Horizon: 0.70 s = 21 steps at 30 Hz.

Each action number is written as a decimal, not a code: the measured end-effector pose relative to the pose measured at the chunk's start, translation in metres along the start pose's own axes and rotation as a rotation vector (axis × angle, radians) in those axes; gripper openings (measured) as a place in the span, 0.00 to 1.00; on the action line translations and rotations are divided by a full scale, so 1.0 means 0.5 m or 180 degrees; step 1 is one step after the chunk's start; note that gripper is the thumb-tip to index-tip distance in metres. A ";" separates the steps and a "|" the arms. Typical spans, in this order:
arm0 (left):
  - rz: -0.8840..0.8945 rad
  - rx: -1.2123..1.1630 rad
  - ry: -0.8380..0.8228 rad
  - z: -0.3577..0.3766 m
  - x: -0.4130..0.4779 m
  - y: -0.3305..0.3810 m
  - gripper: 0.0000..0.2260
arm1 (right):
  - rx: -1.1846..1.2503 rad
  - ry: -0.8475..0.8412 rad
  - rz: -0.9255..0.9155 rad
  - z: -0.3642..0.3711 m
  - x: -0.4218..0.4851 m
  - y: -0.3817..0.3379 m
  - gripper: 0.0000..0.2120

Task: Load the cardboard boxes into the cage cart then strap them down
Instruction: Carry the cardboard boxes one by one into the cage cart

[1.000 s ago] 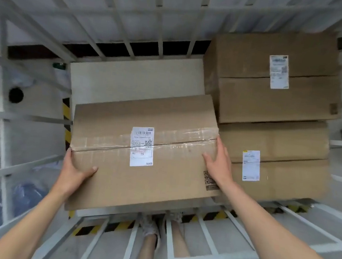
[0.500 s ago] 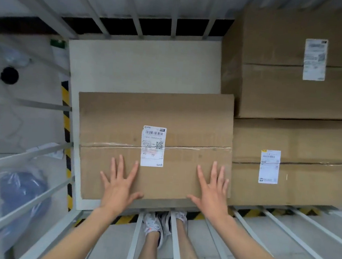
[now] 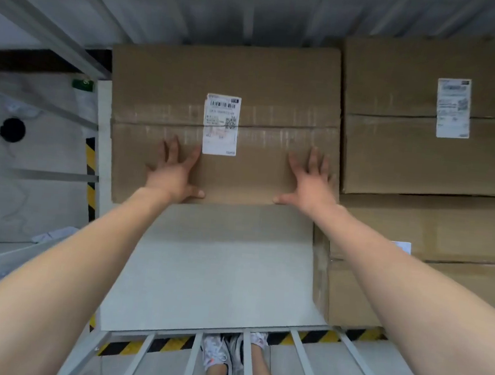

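Note:
A brown cardboard box (image 3: 229,78) with a white shipping label lies at the back left of the cage cart floor (image 3: 211,274). My left hand (image 3: 175,172) and my right hand (image 3: 308,182) lie flat on its near half, fingers spread and straight, thumbs at its front edge. To its right stand two stacked cardboard boxes: the upper box (image 3: 422,160) carries a label, and the lower box (image 3: 440,294) sticks out nearer to me.
White cage bars (image 3: 47,35) wall the cart at the left and back. A lower front rail (image 3: 296,365) with slats crosses in front of my feet. Black-and-yellow hazard tape (image 3: 89,167) edges the cart base. The pale floor panel in front of the pushed box is bare.
The box has slid from the cart's front edge to the back, uncovering the pale floor. My hands went from gripping its sides to pressing flat on top.

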<state>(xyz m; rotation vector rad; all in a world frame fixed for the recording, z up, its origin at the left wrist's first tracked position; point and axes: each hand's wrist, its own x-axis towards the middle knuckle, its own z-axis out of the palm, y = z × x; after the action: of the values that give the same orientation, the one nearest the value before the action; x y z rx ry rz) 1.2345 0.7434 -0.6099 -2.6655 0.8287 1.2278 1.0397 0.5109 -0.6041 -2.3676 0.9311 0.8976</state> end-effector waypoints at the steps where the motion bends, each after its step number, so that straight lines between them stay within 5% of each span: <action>1: -0.0029 0.0020 -0.0002 -0.014 0.015 0.005 0.52 | 0.0031 -0.0007 -0.0002 -0.018 0.018 -0.001 0.56; 11: 0.0076 0.0109 0.0356 -0.012 -0.044 0.061 0.41 | 0.0229 0.0185 0.0040 -0.035 -0.030 0.003 0.49; 21: 0.0801 0.0541 0.0225 -0.118 -0.460 0.265 0.32 | 0.0552 0.0324 0.0165 -0.162 -0.464 -0.008 0.45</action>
<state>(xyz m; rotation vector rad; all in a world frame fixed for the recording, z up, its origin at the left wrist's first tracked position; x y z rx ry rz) 1.0851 0.7137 -0.3849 -2.5400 1.2514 1.0578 0.9449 0.5659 -0.3842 -2.2672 1.0693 0.6902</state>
